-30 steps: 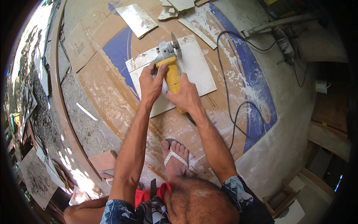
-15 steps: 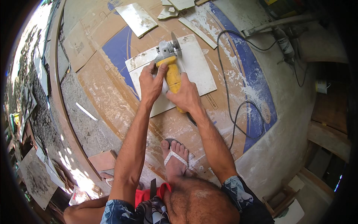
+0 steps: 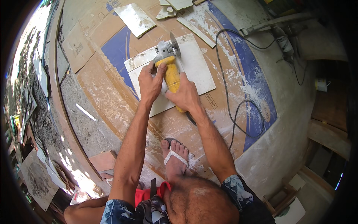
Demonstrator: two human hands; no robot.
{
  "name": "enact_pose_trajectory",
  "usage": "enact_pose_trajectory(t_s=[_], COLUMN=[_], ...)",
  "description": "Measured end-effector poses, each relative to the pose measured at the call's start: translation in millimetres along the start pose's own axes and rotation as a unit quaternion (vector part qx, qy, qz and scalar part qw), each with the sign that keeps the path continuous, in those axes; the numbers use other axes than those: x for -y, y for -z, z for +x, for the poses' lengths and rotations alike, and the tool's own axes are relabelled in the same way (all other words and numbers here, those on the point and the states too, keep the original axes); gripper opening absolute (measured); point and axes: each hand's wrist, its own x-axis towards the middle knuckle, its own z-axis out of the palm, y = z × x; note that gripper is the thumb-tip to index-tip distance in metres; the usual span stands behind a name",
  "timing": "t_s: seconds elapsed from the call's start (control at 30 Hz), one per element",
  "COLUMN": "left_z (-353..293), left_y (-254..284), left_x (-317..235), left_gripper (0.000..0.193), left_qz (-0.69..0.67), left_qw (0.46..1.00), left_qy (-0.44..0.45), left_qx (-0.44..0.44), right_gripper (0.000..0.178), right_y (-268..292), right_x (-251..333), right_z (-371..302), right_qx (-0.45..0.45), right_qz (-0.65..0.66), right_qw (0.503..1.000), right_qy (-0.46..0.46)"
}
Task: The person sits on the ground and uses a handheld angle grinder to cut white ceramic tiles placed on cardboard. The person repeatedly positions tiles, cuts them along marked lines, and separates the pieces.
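Observation:
A yellow angle grinder with a grey metal head and a thin cutting disc is held over a white tile. My left hand grips the body just behind the head, thumb on top. Lower down, my right hand wraps round the rear of the body. The disc stands on edge near the tile's far side; whether it touches the surface I cannot tell. A line runs across the tile's far left part. Under the tile lies a flattened cardboard sheet.
A black cord loops over the cardboard to the right. Beyond lie another white tile, a narrow tile strip and broken pieces. A bottle stands at right. My sandalled foot rests near the tile.
Almost nothing differs. The whole view has shifted very slightly, while both hands keep the same hold on the grinder.

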Motion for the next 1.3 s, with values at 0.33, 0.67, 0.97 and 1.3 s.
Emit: enact_pose_trajectory(t_s=[0.33, 0.67, 0.97, 1.3], left_z=[1, -1, -4, -9], left_y=[3, 8, 11, 11], left_x=[-5, -13, -19, -19], left_gripper=[0.051, 0.062, 0.062, 0.061], left_qz=[0.013, 0.008, 0.028, 0.042], left_qw=[1.0, 0.999, 0.999, 0.998], left_qy=[0.003, 0.028, -0.002, 0.001], left_qx=[0.009, 0.032, 0.028, 0.042], right_gripper=[0.066, 0.065, 0.067, 0.066], right_y=[3, 1, -2, -1], right_x=[4, 1, -3, -7], right_z=[-2, -4, -6, -11], right_qx=[0.005, -0.005, -0.012, -0.007], right_qz=[0.004, -0.002, -0.007, -0.022], right_qw=[1.0, 1.0, 1.0, 1.0], right_qy=[-0.003, -0.001, 0.0, 0.003])
